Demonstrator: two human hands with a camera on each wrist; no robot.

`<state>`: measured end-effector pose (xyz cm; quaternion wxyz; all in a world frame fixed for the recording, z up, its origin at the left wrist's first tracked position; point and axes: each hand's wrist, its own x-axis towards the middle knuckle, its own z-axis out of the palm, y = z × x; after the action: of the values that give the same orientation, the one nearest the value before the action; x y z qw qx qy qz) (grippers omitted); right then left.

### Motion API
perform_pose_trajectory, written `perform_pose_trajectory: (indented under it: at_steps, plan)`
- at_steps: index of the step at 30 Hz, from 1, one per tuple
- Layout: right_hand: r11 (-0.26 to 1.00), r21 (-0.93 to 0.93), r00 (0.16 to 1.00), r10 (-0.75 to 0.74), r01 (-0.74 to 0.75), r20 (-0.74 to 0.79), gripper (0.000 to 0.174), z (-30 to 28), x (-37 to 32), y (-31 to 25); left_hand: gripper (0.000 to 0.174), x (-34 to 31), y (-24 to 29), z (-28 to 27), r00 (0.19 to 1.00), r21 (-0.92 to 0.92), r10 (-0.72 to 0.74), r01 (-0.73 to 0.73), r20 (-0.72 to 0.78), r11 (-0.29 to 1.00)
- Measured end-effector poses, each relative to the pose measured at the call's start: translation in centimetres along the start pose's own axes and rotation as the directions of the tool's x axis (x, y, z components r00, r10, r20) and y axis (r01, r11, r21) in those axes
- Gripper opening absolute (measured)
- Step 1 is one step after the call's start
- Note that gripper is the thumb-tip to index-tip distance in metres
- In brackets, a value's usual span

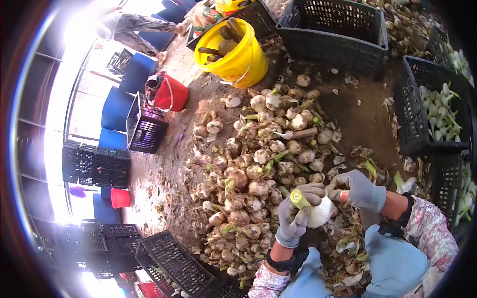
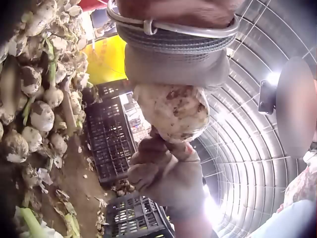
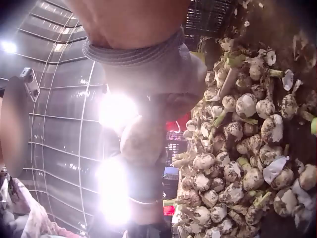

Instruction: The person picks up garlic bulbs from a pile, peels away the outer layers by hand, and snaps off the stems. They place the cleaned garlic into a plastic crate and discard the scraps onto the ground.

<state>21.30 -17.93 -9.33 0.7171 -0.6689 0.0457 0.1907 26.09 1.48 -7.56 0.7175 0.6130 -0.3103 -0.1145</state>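
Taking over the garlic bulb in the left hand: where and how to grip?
Probably the round white body of the garlic bulb, from the wearer's near side: in the head view that curved flank looks exposed, while the left hand grips round the stem and the right hand crowds the far right.

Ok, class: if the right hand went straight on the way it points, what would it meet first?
Most likely the white garlic bulb in the left hand; whether the right hand is touching it is unclear.

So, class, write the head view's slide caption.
Gloved left hand grips a garlic bulb, right hand alongside, by heaped garlic bulbs.
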Motion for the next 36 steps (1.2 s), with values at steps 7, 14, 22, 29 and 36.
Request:
perform_pose_trajectory:
  at_steps: [7, 14, 22, 29, 36]
  plan:
    - [0.998, 0.056, 0.998, 0.026, -0.029, 0.059, 0.026, 0.2, -0.1, 0.6, 0.046, -1.6, -1.3, 1.1, 0.953, -0.26, -0.201, 0.14, -0.225, 0.955]
    - [0.987, 0.032, 0.986, 0.154, -0.157, 0.066, 0.026, 0.6, 0.2, 3.6, 0.048, -3.0, -3.2, 1.1, 0.929, -0.408, -0.29, 0.178, -0.231, 0.895]
    - [0.977, -0.166, 0.927, 0.182, -0.133, 0.329, 0.024, 1.5, -1.5, 8.7, 0.045, -1.0, -1.3, -1.3, 0.904, -0.661, -0.338, 0.089, -0.26, 0.745]
    - [0.992, 0.028, 0.989, -0.124, 0.127, -0.084, 0.035, 1.5, -0.4, 1.5, 0.05, -2.4, -3.6, -0.7, 0.963, -0.38, -0.203, 0.122, -0.18, 0.917]
    - [0.948, -0.253, 0.92, -0.265, 0.194, -0.287, 0.02, 2.7, -1.1, 0.5, 0.033, -1.4, -2.2, -0.1, 0.987, -0.048, -0.138, 0.134, -0.083, 0.99]
